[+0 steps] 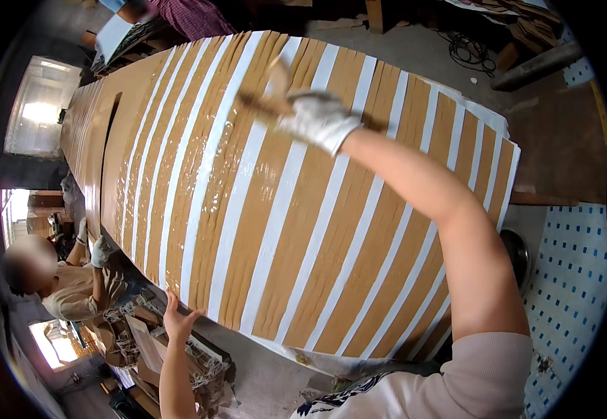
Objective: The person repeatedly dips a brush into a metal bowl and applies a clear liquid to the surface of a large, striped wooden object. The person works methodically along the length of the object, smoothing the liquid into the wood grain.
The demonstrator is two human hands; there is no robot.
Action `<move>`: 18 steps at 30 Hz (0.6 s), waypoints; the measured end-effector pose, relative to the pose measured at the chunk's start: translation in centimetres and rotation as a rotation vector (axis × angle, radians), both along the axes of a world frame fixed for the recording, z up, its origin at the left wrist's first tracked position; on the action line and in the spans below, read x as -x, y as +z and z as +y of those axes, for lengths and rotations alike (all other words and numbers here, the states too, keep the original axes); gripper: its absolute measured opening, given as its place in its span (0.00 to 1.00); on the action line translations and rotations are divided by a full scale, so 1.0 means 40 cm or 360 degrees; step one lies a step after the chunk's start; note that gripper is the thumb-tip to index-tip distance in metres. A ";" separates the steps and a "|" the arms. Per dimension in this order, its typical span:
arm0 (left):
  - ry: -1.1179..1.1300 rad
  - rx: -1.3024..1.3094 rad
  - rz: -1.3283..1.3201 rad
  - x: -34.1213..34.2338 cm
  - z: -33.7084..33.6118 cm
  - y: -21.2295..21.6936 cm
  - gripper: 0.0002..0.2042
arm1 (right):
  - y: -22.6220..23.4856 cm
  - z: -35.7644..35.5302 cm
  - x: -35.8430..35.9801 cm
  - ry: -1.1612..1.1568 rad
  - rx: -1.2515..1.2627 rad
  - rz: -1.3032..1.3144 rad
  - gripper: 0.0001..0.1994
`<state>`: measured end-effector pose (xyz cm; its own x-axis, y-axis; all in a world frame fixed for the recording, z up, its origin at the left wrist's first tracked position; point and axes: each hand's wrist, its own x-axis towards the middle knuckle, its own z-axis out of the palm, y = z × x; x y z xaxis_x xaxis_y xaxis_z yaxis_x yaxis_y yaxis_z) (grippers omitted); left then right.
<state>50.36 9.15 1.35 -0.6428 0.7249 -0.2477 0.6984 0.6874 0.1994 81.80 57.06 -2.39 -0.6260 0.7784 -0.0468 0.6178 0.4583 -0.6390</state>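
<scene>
A long table is covered with brown paper or card edges (268, 272) lying in overlapping rows, with white strips (286, 181) between them. Wet, shiny liquid (195, 164) coats the rows on the left half. My right hand (321, 119), in a white glove, grips a wide brush (265, 105) over the middle of the far half. Motion blurs the brush, so I cannot tell whether its bristles touch the surface. At the near left edge, my bare left hand (179, 320) has its thumb and fingers apart, beside or touching the rows' ends.
A co-worker (80, 286) in gloves stands at the left edge. Another person in a plaid garment (192, 17) is at the far side. A heap of scraps and strings (171, 342) lies at lower left; a coiled black cable (467, 52) is on the floor.
</scene>
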 end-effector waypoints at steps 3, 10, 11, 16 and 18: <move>0.0012 -0.0095 -0.0043 0.021 -0.022 -0.020 0.54 | -0.010 0.213 -0.075 -0.0456 -0.0267 -0.0023 0.27; 0.0024 -0.0017 -0.0053 0.002 -0.009 0.006 0.53 | -0.043 0.152 -0.069 -0.0128 -0.0646 0.0209 0.24; 0.0036 -0.0020 -0.0063 0.003 -0.013 0.008 0.53 | 0.015 0.124 -0.070 -0.0028 -0.0493 0.0019 0.24; -0.0032 0.0015 -0.0005 0.012 0.015 -0.013 0.54 | 0.021 0.311 -0.128 -0.0591 -0.0118 -0.0406 0.30; -0.0018 0.0059 -0.0021 0.002 0.036 -0.005 0.54 | -0.013 0.354 -0.139 -0.0520 -0.0703 -0.0013 0.28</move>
